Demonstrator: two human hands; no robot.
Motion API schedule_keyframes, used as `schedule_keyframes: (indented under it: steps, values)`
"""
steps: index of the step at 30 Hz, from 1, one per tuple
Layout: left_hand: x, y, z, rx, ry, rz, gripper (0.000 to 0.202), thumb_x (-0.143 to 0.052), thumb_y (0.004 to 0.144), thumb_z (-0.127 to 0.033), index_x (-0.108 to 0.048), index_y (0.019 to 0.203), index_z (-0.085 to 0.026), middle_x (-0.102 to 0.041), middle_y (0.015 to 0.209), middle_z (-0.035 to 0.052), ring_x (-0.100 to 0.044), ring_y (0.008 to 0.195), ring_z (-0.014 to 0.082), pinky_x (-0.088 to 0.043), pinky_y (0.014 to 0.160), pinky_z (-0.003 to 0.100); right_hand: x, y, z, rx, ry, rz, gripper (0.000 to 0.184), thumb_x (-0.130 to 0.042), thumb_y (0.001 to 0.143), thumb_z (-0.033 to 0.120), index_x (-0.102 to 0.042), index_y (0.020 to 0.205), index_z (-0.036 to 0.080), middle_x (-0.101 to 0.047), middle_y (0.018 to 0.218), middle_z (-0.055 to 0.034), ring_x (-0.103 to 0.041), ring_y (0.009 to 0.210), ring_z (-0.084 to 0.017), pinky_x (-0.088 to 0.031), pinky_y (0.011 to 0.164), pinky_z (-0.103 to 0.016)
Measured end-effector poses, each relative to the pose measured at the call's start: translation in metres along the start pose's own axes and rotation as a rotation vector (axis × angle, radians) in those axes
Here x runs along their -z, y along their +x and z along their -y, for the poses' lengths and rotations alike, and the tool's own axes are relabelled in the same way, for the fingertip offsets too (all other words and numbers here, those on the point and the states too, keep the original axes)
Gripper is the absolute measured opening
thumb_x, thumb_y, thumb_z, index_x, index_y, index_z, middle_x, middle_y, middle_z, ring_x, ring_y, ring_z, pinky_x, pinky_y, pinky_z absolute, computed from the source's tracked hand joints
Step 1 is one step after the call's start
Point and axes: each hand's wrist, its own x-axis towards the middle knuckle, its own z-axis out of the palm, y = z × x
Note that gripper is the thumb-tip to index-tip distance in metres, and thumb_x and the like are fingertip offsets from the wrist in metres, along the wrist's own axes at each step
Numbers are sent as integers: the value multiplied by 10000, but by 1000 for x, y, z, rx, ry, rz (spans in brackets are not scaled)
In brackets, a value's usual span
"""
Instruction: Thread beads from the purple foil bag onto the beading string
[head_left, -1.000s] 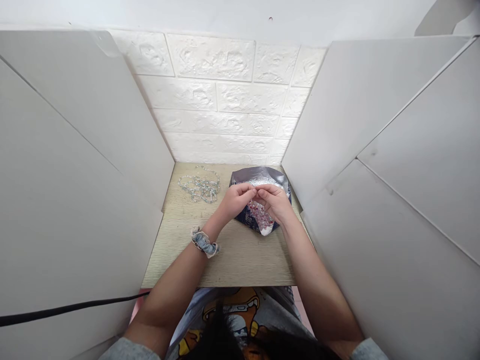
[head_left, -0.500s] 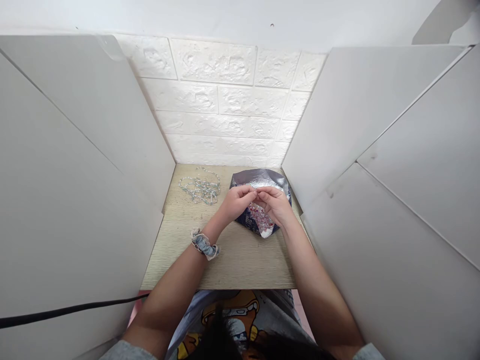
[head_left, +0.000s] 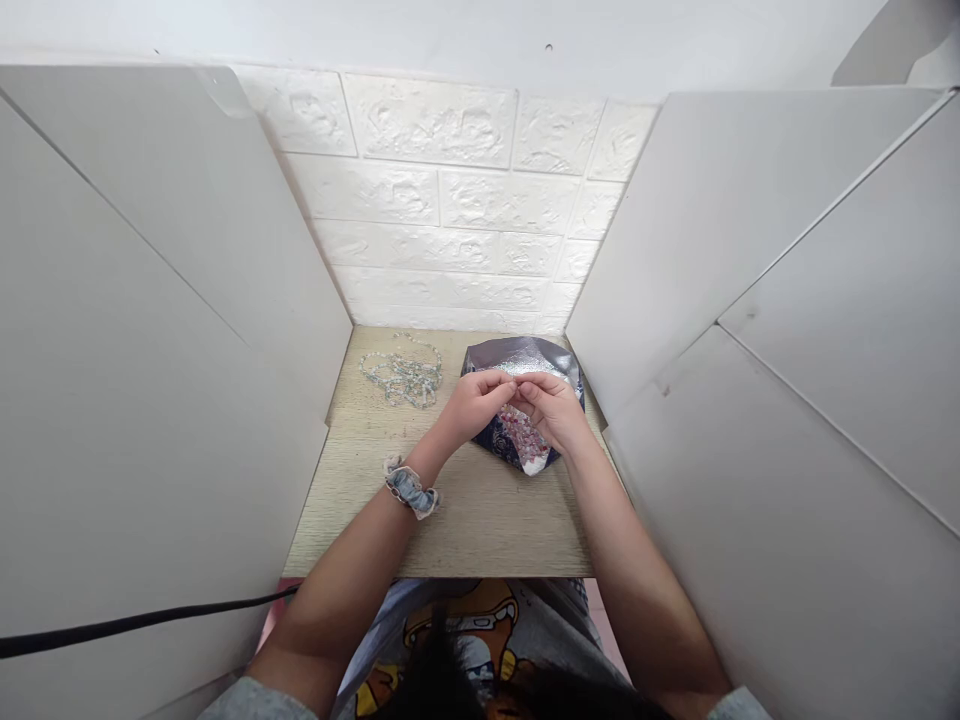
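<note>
My left hand [head_left: 480, 403] and my right hand [head_left: 551, 408] meet fingertip to fingertip above an opened bag [head_left: 525, 350] with a silvery lining and dark blue outside. Both are closed in a pinch; whatever sits between the fingertips is too small to make out. Inside the bag lies a heap of small pink, red and whitish beads [head_left: 525, 440], partly covered by my hands. To the left, a tangled string of pale blue and white beads [head_left: 409, 380] rests on the wooden tabletop [head_left: 465, 530].
White panels [head_left: 247, 250] [head_left: 675, 250] stand close on both sides, and a white brick-patterned wall [head_left: 450, 200] closes the back. A black cable [head_left: 150, 617] runs in from the left near the table's front edge. A blue scrunchie [head_left: 411, 490] circles my left wrist.
Both hands stay pinched together over the bag, with hardly any movement of the fingers. The whole view has shifted very slightly.
</note>
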Motion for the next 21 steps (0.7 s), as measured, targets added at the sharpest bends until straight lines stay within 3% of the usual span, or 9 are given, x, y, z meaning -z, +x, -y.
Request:
schedule_keyframes:
  steps: [21]
  values:
    - [1,0,-1,7,40,7,220,-441,721,-284,-518,587,-128,-476,569,-17,-425,593,93,-333,575,217,0,0,0,-11,-39,-18,185,-736,544,309,-657,690,226,-660,710,19,-602,711,-130,-486,790,-322]
